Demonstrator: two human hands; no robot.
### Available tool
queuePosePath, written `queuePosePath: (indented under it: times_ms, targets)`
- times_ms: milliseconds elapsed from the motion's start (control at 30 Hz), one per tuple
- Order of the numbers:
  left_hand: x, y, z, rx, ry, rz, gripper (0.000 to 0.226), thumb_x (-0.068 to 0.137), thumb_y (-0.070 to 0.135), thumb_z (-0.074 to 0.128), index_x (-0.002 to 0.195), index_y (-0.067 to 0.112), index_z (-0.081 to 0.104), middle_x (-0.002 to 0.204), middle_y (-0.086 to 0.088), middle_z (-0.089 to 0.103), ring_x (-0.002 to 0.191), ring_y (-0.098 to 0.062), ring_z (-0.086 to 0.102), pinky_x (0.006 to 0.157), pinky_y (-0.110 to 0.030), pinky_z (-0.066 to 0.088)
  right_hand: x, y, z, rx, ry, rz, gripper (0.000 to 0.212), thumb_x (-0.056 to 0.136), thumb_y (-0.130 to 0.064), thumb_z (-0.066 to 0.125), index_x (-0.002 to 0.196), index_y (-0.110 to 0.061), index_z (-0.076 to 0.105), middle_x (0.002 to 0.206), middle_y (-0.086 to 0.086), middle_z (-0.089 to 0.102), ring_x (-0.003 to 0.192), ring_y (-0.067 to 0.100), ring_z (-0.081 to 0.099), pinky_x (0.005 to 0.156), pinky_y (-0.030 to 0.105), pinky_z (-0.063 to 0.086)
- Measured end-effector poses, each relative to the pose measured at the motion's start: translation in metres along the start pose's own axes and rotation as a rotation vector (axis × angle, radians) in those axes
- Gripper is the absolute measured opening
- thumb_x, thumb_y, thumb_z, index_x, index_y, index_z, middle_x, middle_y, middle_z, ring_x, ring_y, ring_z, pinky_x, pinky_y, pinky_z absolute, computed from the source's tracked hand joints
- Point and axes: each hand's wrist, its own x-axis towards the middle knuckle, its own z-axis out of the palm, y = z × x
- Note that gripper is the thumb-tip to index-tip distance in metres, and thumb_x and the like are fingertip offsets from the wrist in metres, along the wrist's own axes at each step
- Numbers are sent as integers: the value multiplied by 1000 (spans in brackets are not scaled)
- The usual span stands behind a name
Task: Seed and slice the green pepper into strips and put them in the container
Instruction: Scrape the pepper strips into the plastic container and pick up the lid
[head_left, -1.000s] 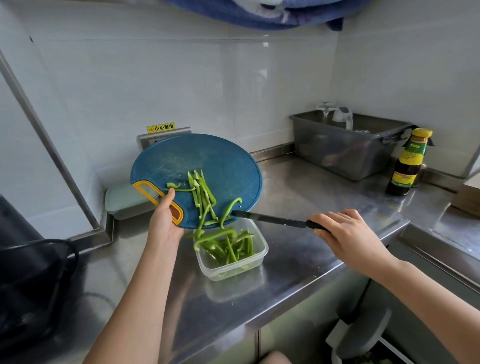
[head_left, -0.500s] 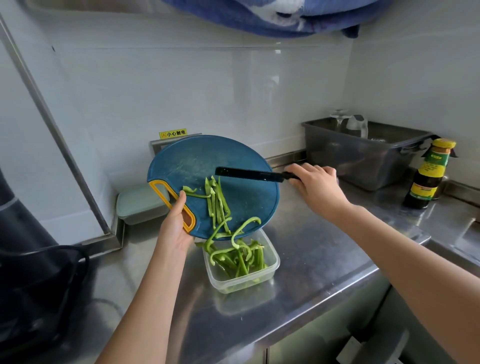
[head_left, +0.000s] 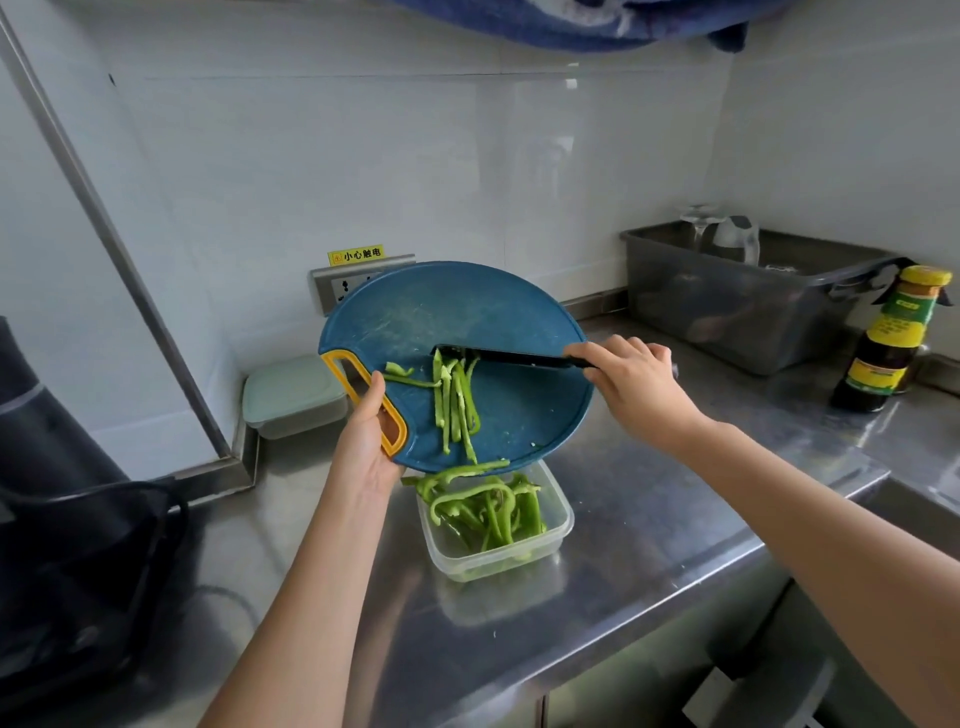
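My left hand (head_left: 366, 447) grips the yellow handle of a round blue cutting board (head_left: 514, 322) and holds it tilted over a clear plastic container (head_left: 558, 530). Several green pepper strips (head_left: 457, 402) cling to the board. More strips (head_left: 488, 506) lie in the container below its lower edge. My right hand (head_left: 631, 382) holds a black knife (head_left: 501, 356), its blade lying flat across the board at the top of the strips.
A pale green lidded box (head_left: 293, 395) stands at the wall left of the board. A grey tub (head_left: 743, 301) with glassware sits at the back right, a sauce bottle (head_left: 891, 340) beside it. A black appliance (head_left: 62, 519) fills the left. The steel counter's front edge (head_left: 675, 613) runs diagonally.
My right hand lifted the knife from beside the container up onto the board, then lowered the blade to the top of the strips. More strips have slid into the container.
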Motion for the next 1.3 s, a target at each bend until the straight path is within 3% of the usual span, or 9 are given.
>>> queuePosePath:
  times_ms: [167,367,667,833,967,1133,1200,1300]
  targets:
    - [-1,0,0,42,76,4,33,98,37,39,113,14,57,103,-10,70,86,-23,71,63,-39,56,-22,5,-2,-23,-1,-24,32,99,-22,42,126,-30,54,95,4,55,92,28,50,90,41,29]
    - [-4,0,0,31,64,10,32,98,37,39,111,14,56,89,-8,74,80,-24,72,55,-38,57,-41,11,-2,-15,19,-44,34,96,-17,48,123,-37,47,92,2,56,86,27,50,85,40,31]
    - [-3,-2,1,32,53,-12,38,96,41,42,123,16,53,108,-10,70,92,-29,70,63,-45,57,-70,27,-14,-70,69,-74,29,91,-22,42,115,-37,45,87,-1,55,77,25,51,81,37,31]
    - [-5,-3,3,6,8,-6,38,97,40,39,122,16,54,110,-10,70,94,-29,69,65,-46,58,-89,38,-21,-130,56,-96,31,93,-17,47,117,-37,46,88,-4,54,78,24,52,82,42,37]
    - [-5,-4,2,1,41,-17,44,96,42,41,130,15,50,122,-12,63,102,-29,66,73,-47,56,-94,46,-29,-81,44,-40,29,93,-21,42,117,-39,44,89,-5,53,82,23,51,84,39,32]
    - [-3,-1,1,-9,34,-10,50,94,49,39,132,18,49,123,-12,63,103,-30,66,73,-50,56,-60,32,-36,15,74,31,31,96,-26,36,122,-29,53,94,0,54,92,26,50,85,38,28]
    - [-1,0,2,-20,11,9,55,92,56,37,133,20,49,123,-10,63,106,-30,64,79,-54,54,-35,21,-35,16,89,11,30,98,-22,40,123,-26,55,96,3,55,95,28,50,85,38,27]
    - [-2,2,5,-2,4,40,60,89,63,29,130,23,50,120,-7,65,102,-27,66,75,-50,56,5,0,-27,48,95,-51,30,99,-23,39,125,-28,54,100,3,56,97,27,49,83,34,23]
